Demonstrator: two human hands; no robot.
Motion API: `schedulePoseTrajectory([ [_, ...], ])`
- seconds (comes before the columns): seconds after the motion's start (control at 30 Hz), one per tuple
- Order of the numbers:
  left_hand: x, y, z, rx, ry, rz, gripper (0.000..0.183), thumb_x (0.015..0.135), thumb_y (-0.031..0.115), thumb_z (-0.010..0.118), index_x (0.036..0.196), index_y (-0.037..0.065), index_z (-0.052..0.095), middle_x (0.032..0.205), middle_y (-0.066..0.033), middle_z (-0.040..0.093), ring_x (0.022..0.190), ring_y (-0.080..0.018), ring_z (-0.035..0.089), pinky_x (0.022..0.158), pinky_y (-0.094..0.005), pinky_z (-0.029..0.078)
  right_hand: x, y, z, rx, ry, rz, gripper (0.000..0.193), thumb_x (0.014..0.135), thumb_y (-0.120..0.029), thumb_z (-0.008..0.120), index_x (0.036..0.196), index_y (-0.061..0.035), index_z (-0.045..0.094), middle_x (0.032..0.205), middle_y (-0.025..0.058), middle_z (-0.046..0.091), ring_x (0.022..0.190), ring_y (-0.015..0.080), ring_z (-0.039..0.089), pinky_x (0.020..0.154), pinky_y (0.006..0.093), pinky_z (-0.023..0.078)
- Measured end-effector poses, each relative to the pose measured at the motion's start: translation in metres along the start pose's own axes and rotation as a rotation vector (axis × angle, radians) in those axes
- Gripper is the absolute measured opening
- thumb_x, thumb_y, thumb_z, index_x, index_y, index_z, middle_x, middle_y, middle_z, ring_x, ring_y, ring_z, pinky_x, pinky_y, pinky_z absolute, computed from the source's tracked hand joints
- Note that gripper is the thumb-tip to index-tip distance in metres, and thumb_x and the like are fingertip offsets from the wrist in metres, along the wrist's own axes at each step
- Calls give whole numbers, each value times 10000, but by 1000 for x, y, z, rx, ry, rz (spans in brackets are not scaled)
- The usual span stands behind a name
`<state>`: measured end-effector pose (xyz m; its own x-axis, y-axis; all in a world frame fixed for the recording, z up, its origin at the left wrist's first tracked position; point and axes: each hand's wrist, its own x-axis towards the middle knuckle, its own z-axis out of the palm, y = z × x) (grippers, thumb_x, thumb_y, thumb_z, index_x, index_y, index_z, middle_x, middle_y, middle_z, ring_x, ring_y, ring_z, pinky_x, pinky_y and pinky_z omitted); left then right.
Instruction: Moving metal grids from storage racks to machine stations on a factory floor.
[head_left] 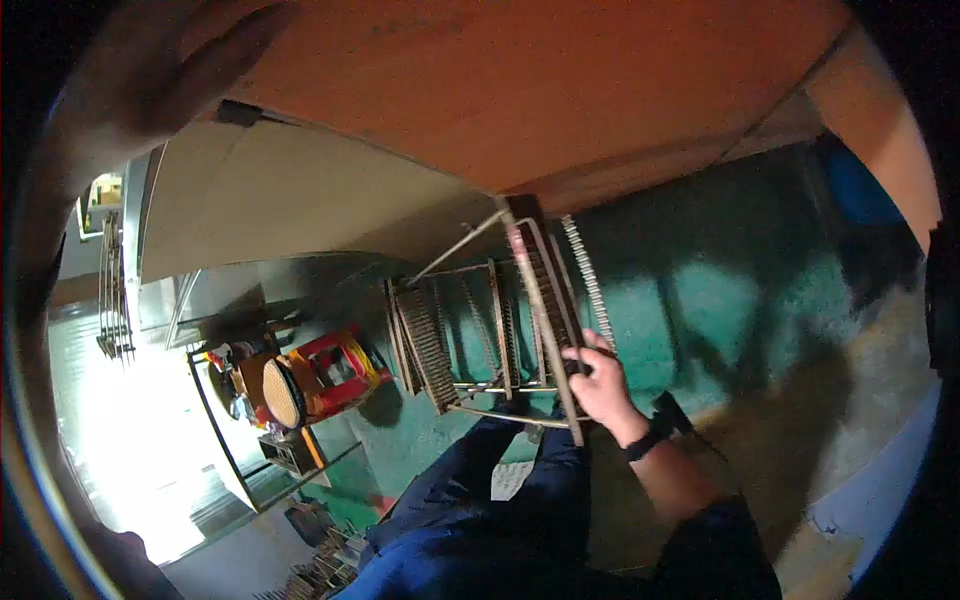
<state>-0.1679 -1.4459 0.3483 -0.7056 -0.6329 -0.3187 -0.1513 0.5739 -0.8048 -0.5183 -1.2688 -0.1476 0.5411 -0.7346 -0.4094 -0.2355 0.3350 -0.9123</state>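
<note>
My right hand (598, 388), with a dark band at the wrist, is closed around the side of a narrow slotted rack (545, 290). This rack has long rails and a close row of ridges, and it leans in front of my legs. Beside it stands a larger frame (440, 350) with comb-like notched bars. A pale toothed strip (590, 285) runs along the right of the held rack. A blurred, dark shape like a hand, likely my left hand (165, 95), fills the upper left close to the camera; its fingers cannot be made out clearly.
A large orange panel (560, 90) spans the top, with a cream panel (300, 195) beside it. On the left are a round tan pad (283, 393), a red and yellow object (345, 370) and hanging metal rods (112, 290). The floor (700, 320) is green.
</note>
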Motion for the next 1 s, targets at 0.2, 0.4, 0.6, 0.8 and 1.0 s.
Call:
schedulePoseTrajectory([
  [0.2,-1,33,2,-91,73,-44,458,854,373,666,1233,115,656,1324,-149,619,1246,-364,562,1057,-519,428,-23,0,-20,182,-93,90,422,735,147,480,1131,122,621,1483,193,480,1401,260,438,1152,351,316],
  [0.4,8,46,-11,-109,171,-72,448,837,340,650,1214,97,654,1329,-146,613,1275,-355,543,1093,-507,404,-25,81,58,231,-40,144,341,790,90,517,1107,60,638,1327,114,598,1181,217,572,1011,324,433],
  [0.6,20,44,-12,-107,277,-98,439,821,307,634,1196,80,651,1335,-143,606,1303,-347,525,1130,-495,380,12,166,94,-454,157,555,611,865,-159,587,1428,18,430,1327,321,569,1266,455,534,1048,467,435],
  [0.8,37,39,-14,-109,352,-122,430,804,275,617,1177,62,648,1340,-140,600,1332,-339,506,1166,-484,356,10,115,81,-307,-109,597,814,770,-216,663,1484,62,391,1457,307,486,1379,408,457,1148,392,360],
  [1.0,67,14,-18,-104,496,-140,498,795,311,563,1226,66,614,1342,-111,595,1359,-309,483,1206,-468,305,-22,128,30,-125,-185,217,273,916,-77,625,1171,16,650,1068,130,722,973,184,680,880,312,537],
])
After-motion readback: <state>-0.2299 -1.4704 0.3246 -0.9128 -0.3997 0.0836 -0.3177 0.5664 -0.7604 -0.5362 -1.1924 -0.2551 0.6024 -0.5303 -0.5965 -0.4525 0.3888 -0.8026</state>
